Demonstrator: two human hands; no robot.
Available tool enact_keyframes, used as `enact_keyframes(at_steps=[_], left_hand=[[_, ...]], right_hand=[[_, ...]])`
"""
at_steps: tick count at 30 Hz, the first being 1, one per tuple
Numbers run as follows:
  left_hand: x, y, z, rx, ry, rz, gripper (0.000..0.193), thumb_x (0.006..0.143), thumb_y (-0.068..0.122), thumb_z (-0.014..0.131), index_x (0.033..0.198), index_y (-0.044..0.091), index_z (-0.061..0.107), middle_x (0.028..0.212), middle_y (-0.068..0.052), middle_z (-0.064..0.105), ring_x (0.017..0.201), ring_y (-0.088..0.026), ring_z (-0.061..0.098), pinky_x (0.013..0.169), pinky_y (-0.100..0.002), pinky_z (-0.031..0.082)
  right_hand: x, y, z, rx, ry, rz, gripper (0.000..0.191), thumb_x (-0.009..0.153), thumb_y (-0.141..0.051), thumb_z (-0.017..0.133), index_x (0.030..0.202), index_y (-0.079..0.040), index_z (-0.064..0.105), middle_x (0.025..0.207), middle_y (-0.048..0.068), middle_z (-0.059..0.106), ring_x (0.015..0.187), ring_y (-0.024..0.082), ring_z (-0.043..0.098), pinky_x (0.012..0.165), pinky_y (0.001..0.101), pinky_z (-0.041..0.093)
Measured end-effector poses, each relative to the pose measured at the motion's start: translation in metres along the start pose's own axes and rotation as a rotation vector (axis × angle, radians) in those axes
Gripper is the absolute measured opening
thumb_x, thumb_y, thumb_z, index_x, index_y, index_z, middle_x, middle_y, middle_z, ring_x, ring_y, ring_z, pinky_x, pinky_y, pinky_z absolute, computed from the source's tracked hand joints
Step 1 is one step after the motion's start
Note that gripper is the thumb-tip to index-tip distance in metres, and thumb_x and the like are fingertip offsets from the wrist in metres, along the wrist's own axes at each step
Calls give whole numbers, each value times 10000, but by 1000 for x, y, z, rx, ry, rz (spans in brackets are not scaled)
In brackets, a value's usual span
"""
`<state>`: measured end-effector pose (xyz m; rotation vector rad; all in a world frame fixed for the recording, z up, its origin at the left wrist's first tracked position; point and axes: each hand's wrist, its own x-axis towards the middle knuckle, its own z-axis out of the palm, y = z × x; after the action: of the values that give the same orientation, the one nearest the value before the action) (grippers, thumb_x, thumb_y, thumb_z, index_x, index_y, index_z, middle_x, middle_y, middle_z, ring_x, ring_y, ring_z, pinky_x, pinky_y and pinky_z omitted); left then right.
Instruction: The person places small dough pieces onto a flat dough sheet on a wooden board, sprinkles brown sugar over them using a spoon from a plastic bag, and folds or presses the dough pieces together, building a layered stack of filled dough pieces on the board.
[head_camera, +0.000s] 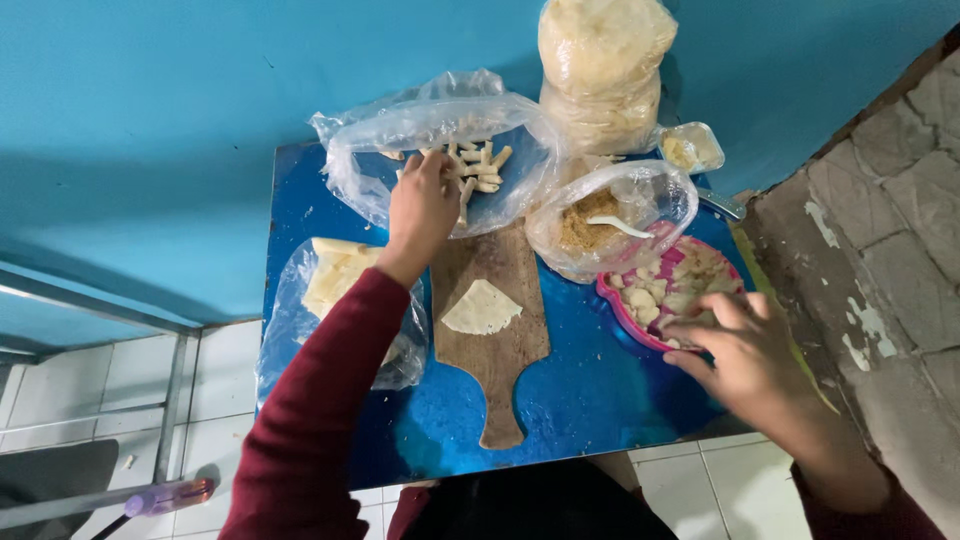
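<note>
My left hand (420, 208) reaches into an open clear plastic bag (440, 130) of pale stick-shaped pieces (483, 168), fingers closing among them at the back of the blue table (590, 390). My right hand (745, 355) rests at the near edge of a pink bowl (622, 300) of pale chunks (665, 285), fingers curled over the food. A wooden cutting board (495, 350) lies between the hands with one thin triangular dough sheet (481, 308) on it.
A bag of pale wrapper sheets (335, 275) lies at the left under my forearm. A bag of brown crumbs with a white spoon (610, 225), a tall stuffed bag (600, 70) and a small plastic tub (692, 147) stand at the back. A rough wall (880, 250) is at the right.
</note>
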<state>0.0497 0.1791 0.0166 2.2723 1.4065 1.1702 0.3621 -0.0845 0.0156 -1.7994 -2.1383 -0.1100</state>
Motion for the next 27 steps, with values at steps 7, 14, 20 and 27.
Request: enact_keyframes(at_steps=[7,14,20,27], left_hand=[[-71,22,-29,-345,-294,-101,264,895,198,750,1124,68,727,745,-81,671,621,-133,560,579,-298,494],[-140,47,-54,-466,-517,-36,195,890,210,783,1030,78,753,834,-92,720,686,-181,714,626,-323,561],[-160,49,-51,-385,-490,-58,247,826,160,789,998,48,651,867,-126,706,751,-322,714,642,-408,555],[-164,47,-53,-387,-409,147,191,821,98,763,934,54,616,907,-145,666,912,-386,660,762,-462,530]], right_hand=[[-8,-10,4,-15,83,66,306,700,-290,845,966,-187,735,1120,-23,615,1079,274,521,964,457,407],[-23,-22,10,-67,161,124,219,742,-215,846,937,-199,747,1158,-31,613,1125,298,516,980,466,389],[-28,-21,9,-70,199,115,190,771,-192,850,919,-217,733,1128,-39,633,1089,245,568,933,419,380],[-11,-40,-2,51,166,19,354,701,-213,859,1004,-187,680,1147,38,623,1110,269,580,925,452,374]])
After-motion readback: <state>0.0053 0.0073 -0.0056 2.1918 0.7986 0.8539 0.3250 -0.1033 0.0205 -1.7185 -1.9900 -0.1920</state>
